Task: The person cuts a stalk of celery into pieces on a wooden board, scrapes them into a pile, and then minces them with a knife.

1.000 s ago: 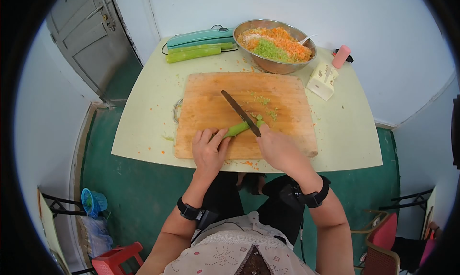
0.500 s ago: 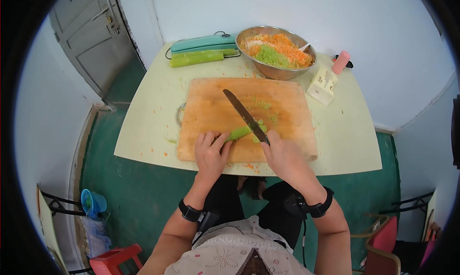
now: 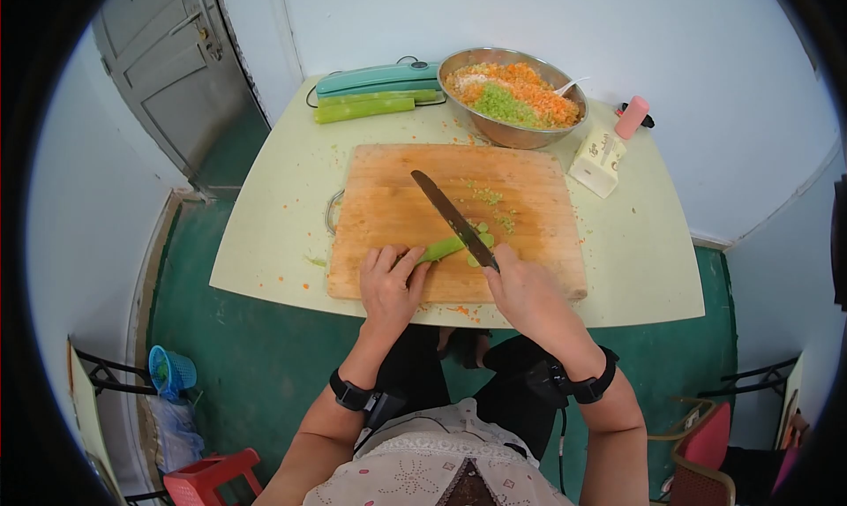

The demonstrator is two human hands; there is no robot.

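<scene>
My left hand (image 3: 388,281) is closed around the near end of a green vegetable stalk (image 3: 438,248), which lies on the wooden cutting board (image 3: 379,179). In my right hand (image 3: 528,290) is the handle of a long kitchen knife (image 3: 443,207). Its dark blade slants up and to the left, across the far end of the stalk. Round slices (image 3: 485,239) sit just right of the blade, and small green bits (image 3: 494,208) are scattered on the board above them. Part of the stalk is hidden under my left fingers.
Behind the board stands a metal bowl (image 3: 529,137) of shredded orange and green vegetables with a white spoon. More green stalks (image 3: 364,110) lie beside a teal device (image 3: 375,81). A tissue pack (image 3: 597,162) and a pink bottle (image 3: 632,118) are at the right.
The view has shifted very slightly. Both hands, the knife and the stalk keep nearly the same places on the board.
</scene>
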